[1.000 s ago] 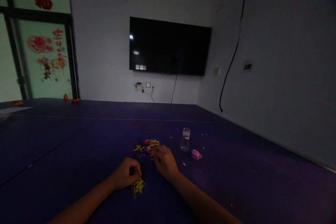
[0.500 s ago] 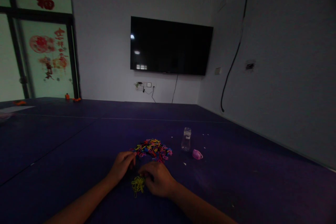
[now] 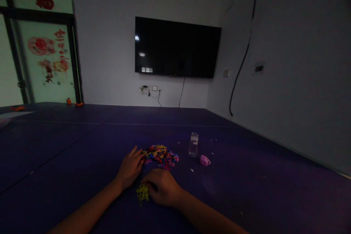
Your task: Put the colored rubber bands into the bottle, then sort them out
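Note:
A mixed heap of small, colourful, thin loops [image 3: 161, 156], perhaps paper clips or rubber bands, lies on the dark purple surface. At its left edge is my left hand [image 3: 130, 168], palm down, fingers stretched and apart, their tips touching or very near the loops. My right hand [image 3: 163, 188] is nearer to me, with curled fingers pressed together beside a small pile of yellow loops [image 3: 142, 193]. Its fingertips are partly hidden, and whatever they pinch cannot be made out.
Right of the heap, a clear bottle [image 3: 193, 146] stands uncapped beside a pink cap with a loop handle [image 3: 204, 160]. White scraps [image 3: 192, 170] dot the purple surface [image 3: 246, 190]. Orange objects [image 3: 79, 104] sit far left. A wall-mounted screen [image 3: 178, 47] hangs ahead.
My left hand has opened from curled fingers to spread ones along the heap's left edge. My right hand stays by the yellow loops. The view has shifted slightly.

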`<state>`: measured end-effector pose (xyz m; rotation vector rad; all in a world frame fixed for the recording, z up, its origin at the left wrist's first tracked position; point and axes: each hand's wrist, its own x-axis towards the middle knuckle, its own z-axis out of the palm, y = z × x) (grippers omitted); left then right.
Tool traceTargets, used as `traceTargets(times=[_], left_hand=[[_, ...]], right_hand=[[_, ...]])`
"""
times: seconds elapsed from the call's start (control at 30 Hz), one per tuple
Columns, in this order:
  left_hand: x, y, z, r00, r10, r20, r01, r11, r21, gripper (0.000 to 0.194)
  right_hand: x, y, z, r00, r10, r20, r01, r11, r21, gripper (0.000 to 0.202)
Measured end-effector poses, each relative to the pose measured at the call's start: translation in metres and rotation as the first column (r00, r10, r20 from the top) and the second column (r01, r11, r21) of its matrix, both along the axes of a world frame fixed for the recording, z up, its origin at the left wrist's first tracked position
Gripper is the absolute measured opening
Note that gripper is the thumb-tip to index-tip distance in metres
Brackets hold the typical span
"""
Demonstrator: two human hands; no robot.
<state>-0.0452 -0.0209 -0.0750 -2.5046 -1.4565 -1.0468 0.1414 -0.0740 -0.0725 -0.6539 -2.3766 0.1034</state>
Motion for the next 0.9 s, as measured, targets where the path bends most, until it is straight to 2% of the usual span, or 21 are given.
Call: traceTargets(times=[0.1, 0.17, 0.33, 0.43, 0.53, 0.6, 0.7, 0.8, 0.9], left_hand=[[0.0, 0.006, -0.007, 0.995, 0.043, -0.094, -0.058, 0.985, -0.16, 0.038], [0.001, 0.007, -0.009, 0.993, 0.039, -0.107, -0.061, 0.975, -0.215, 0.04], [-0.003, 0.014, -0.012, 0.999, 0.041, 0.005, -0.04, 0.982, -0.184, 0.036], [-0.004, 0.024, -0.012, 0.992, 0.051, 0.119, -0.042, 0.996, -0.078, 0.034], [-0.002, 0.035, -0.009, 0.987, 0.05, 0.154, -0.046, 0.999, -0.03, 0.036], [0.001, 0.041, -0.006, 0.988, 0.04, 0.148, -0.03, 0.997, -0.065, 0.041], [0.005, 0.046, -0.003, 0.984, -0.004, 0.178, 0.037, 0.982, -0.183, 0.046], [0.006, 0.046, 0.0, 0.976, -0.021, 0.217, 0.078, 0.963, -0.257, 0.042], [0.005, 0.045, 0.003, 0.974, -0.014, 0.227, 0.077, 0.96, -0.268, 0.038]], right_hand=[[0.0, -0.001, 0.001, 1.0, -0.001, 0.023, 0.001, 1.0, 0.018, 0.027], [-0.001, -0.001, 0.002, 1.0, 0.002, 0.022, -0.003, 1.0, 0.023, 0.025], [-0.001, -0.001, 0.006, 0.996, -0.052, -0.067, 0.051, 0.999, -0.016, 0.023], [0.001, 0.005, 0.008, 0.972, -0.177, -0.156, 0.168, 0.983, -0.07, 0.025], [0.005, 0.011, 0.01, 0.922, -0.312, -0.23, 0.288, 0.948, -0.133, 0.028], [0.006, 0.015, 0.01, 0.901, -0.355, -0.249, 0.323, 0.933, -0.161, 0.029], [0.006, 0.017, 0.008, 0.913, -0.341, -0.224, 0.314, 0.938, -0.148, 0.03], [0.004, 0.016, 0.008, 0.931, -0.321, -0.173, 0.303, 0.945, -0.122, 0.031], [0.003, 0.015, 0.009, 0.936, -0.32, -0.148, 0.303, 0.945, -0.127, 0.033]])
